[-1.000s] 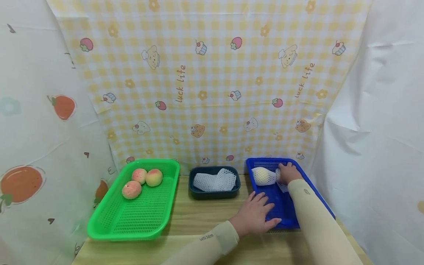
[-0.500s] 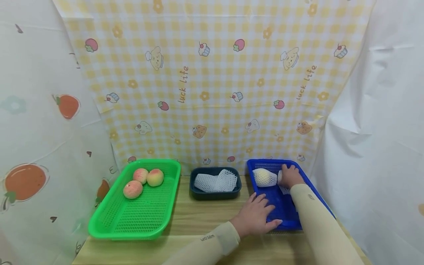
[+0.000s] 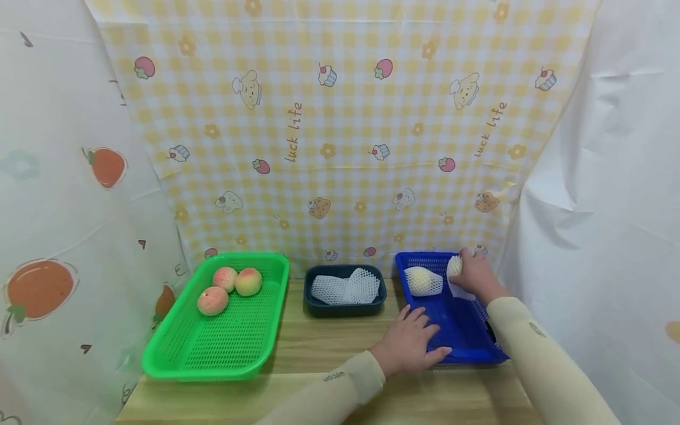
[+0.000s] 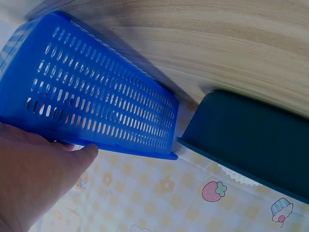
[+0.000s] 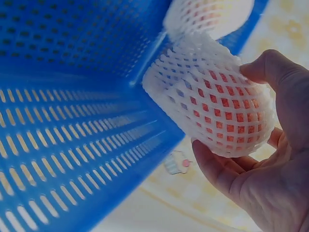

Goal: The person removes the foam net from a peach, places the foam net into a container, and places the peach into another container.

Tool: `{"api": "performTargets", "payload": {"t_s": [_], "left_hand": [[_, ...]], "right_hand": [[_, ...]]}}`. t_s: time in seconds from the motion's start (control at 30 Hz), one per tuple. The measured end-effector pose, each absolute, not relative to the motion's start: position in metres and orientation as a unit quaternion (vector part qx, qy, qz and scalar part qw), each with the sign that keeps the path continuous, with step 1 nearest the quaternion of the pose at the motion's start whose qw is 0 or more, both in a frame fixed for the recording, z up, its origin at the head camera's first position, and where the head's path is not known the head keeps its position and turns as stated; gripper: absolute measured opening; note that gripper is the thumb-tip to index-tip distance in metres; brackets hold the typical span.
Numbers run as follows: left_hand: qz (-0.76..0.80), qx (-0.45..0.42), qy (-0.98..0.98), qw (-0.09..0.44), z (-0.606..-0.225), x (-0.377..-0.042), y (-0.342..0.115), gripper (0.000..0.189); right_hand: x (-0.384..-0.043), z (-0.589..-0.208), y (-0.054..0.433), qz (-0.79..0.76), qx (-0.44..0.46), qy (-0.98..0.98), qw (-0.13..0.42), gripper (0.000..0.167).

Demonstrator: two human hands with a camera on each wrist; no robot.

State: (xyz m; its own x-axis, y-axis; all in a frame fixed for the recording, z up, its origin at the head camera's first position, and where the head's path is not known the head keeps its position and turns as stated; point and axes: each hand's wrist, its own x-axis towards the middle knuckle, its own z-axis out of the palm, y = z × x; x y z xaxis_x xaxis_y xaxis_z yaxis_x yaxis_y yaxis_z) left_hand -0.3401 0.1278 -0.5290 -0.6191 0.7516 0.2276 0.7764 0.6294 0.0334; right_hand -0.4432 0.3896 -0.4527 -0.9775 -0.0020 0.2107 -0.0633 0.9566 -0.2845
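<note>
In the right wrist view my right hand (image 5: pixel 270 159) holds a reddish peach (image 5: pixel 231 113) in a white foam net sleeve, fingers and thumb curled round its wide end. The sleeve's loose end points into the blue basket (image 3: pixel 457 330); in the head view the peach is at the basket's back right. A second netted peach (image 3: pixel 423 281), pale yellow, lies in the basket's back left corner. My left hand (image 3: pixel 406 345) rests at the basket's near left rim with its fingers spread. In the left wrist view, the thumb (image 4: pixel 87 157) lies along that rim.
A green basket (image 3: pixel 228 336) with three bare peaches (image 3: pixel 213 301) stands on the left. Between the baskets sits a small dark container (image 3: pixel 345 310) holding white foam nets (image 3: pixel 345 287). A checked cloth (image 3: pixel 350 130) hangs behind the wooden table (image 3: pixel 319 348).
My right hand has risen and shifted right, tilting up the netted peach at the back of the blue basket. My left hand has stayed at the rim.
</note>
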Motion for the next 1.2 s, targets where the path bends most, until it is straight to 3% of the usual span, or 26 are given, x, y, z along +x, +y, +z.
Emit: {"api": "performTargets", "payload": {"t_s": [0.7,1.2], "left_hand": [[-0.103,-0.410,-0.903,0.072,-0.514,-0.340,0.116,0.076],[-0.211,-0.296,-0.921,0.142,-0.481,-0.333,0.003,0.054]], "right_hand": [[-0.389,-0.439,0.353,0.276,0.067,-0.953,0.108,0.072],[-0.365,-0.418,0.305,0.294,0.161,-0.939,0.075,0.075]]}}
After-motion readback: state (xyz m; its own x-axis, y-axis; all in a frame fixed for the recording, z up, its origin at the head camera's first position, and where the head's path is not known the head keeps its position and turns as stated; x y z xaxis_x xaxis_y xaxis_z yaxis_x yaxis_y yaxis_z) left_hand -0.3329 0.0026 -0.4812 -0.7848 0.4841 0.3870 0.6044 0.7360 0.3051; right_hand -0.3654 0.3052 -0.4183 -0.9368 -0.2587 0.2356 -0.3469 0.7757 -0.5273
